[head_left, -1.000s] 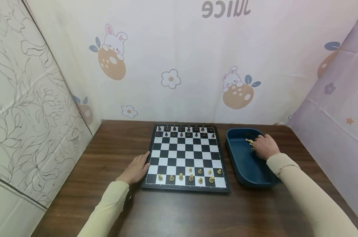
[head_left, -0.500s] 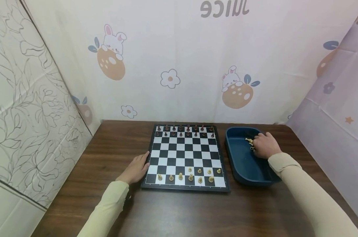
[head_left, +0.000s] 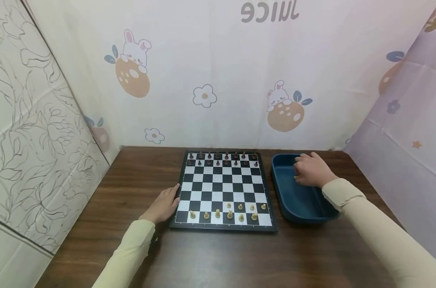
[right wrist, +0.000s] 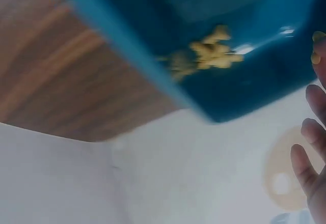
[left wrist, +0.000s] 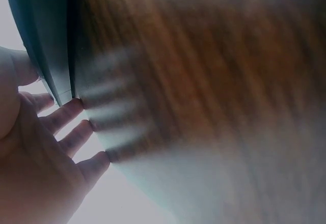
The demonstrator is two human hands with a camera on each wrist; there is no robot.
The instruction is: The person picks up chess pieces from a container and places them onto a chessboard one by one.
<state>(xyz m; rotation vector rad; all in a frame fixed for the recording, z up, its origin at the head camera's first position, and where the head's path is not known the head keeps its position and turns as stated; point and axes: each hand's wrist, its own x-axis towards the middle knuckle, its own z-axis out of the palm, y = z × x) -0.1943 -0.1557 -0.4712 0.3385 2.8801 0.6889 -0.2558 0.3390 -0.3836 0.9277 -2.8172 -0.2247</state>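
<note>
A black-and-white chessboard [head_left: 218, 187] lies on the table, with dark red chess pieces along its far rows and cream ones along its near rows. My left hand [head_left: 161, 205] rests at the board's left edge, fingers extended and fingertips touching the table in the left wrist view. Over the blue tray [head_left: 300, 204], my right hand [head_left: 313, 170] pinches a small cream chess piece [right wrist: 316, 58], mostly hidden by the fingers. Several more cream chess pieces [right wrist: 214, 51] lie heaped inside the tray in the right wrist view; in the head view the hand covers them.
The brown wooden table [head_left: 218, 256] ends at a patterned cloth wall [head_left: 207, 52] behind the board. A floral panel [head_left: 41, 112] stands on the left and another printed cloth [head_left: 412, 132] on the right. The tray stands just right of the board.
My right hand has risen slightly and moved left within the tray, now with a chess piece between its fingers. The left hand stays at the board's edge. The head view has shifted slightly.
</note>
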